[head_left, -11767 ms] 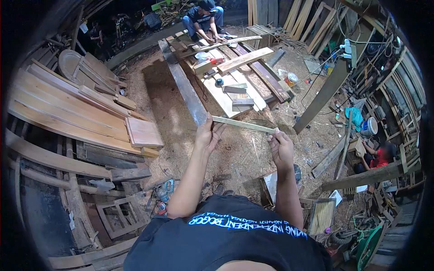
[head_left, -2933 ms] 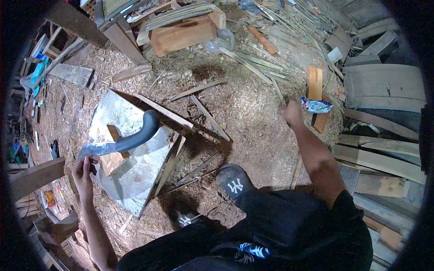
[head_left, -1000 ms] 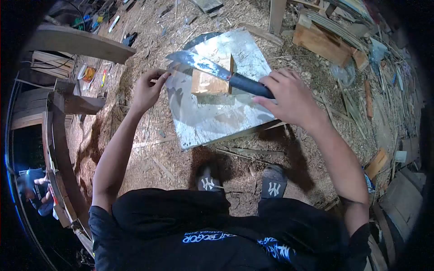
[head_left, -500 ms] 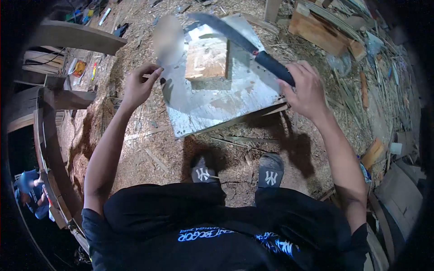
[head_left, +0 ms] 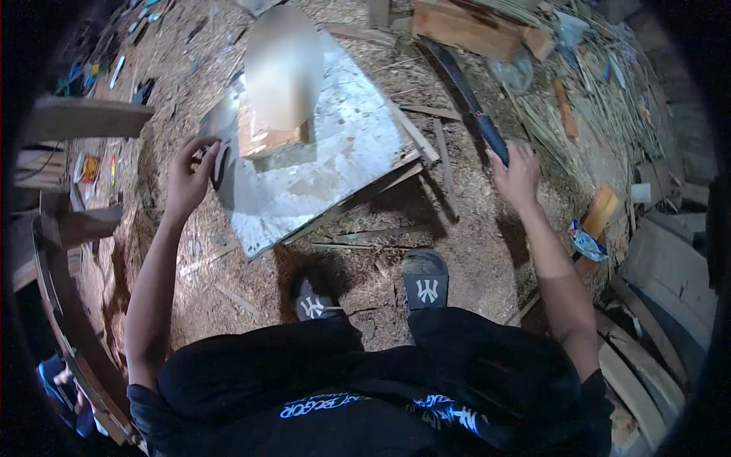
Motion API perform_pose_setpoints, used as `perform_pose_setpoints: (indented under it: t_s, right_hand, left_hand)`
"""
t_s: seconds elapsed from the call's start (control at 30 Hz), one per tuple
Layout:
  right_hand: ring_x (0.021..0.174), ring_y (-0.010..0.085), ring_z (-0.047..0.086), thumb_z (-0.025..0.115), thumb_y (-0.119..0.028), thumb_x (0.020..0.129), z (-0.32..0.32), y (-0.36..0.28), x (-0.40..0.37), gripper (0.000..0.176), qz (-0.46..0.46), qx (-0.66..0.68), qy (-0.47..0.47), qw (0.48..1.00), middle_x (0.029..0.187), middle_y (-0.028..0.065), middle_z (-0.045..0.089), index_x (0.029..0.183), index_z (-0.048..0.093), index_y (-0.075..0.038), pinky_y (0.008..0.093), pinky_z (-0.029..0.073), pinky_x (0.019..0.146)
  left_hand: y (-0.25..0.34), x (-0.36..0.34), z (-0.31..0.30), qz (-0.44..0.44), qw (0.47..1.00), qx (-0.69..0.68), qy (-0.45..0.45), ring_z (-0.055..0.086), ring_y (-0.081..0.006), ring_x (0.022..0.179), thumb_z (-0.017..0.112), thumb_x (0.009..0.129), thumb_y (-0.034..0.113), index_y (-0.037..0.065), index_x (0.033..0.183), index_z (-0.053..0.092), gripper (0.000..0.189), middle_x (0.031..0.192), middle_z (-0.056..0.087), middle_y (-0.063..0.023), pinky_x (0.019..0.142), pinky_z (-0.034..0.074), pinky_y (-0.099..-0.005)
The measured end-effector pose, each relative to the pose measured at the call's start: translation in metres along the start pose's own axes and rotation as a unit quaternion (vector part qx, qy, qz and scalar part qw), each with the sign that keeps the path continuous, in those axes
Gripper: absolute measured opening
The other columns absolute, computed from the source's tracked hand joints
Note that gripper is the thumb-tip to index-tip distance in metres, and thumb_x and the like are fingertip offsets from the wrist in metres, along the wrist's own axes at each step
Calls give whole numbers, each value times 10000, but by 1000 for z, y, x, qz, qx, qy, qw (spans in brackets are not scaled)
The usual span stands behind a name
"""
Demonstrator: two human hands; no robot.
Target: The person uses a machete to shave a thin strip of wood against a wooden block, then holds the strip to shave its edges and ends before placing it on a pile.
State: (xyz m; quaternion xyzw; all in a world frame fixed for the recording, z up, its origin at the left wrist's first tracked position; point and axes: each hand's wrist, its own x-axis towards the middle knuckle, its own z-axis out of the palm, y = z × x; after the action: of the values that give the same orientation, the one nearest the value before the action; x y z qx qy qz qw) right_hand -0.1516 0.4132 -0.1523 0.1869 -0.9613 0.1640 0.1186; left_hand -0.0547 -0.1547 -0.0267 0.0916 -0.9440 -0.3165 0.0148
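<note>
My right hand [head_left: 519, 174] is wrapped around the black handle of a machete [head_left: 466, 95]. Its dark curved blade points up and away, over the litter to the right of the board. At the left edge of a pale, stained board [head_left: 346, 145] is my left hand [head_left: 190, 174], its fingers curled and the thumb drawn in. Whether anything small is between those fingers cannot be made out. A squared wooden block [head_left: 274, 142] stands on the board, apart from both hands. A blurred oval patch hides much of its upper part.
Wood shavings and thin strips cover the ground [head_left: 358, 282]. A wooden box-like piece [head_left: 466, 30] lies at the far right, near a clear plastic bag [head_left: 512, 72]. Curved timbers [head_left: 87, 118] stand on the left. Another person [head_left: 65, 392] is at lower left.
The machete has swung right, off the space above the board, with my right hand still around its handle. The view has turned, so the board and block appear farther left.
</note>
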Motion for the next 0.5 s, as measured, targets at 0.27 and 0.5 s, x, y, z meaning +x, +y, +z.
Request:
perform_pose_setpoints:
  t_s: [0.27,0.5]
  right_hand:
    - [1076,355,553,670,-329,920,25,48,-35,329,67,-83,-118,987,1035,170,651,1014,608,-20,531,396,934]
    - [1239,343,514,662,-293,930,26,32,-21,422,159,-70,-163,971,1197,187,629,1267,598,-46,566,312,1093]
  left_hand:
    - [-12,2,6,50,999,16,0,630,-160,992,640,978,176,27,1090,703,197,1113,640,-77,781,506,-276]
    - [-19,-13,6,82,984,147,55,569,-222,1140,710,927,216,79,1158,685,270,1213,562,-95,852,506,-333]
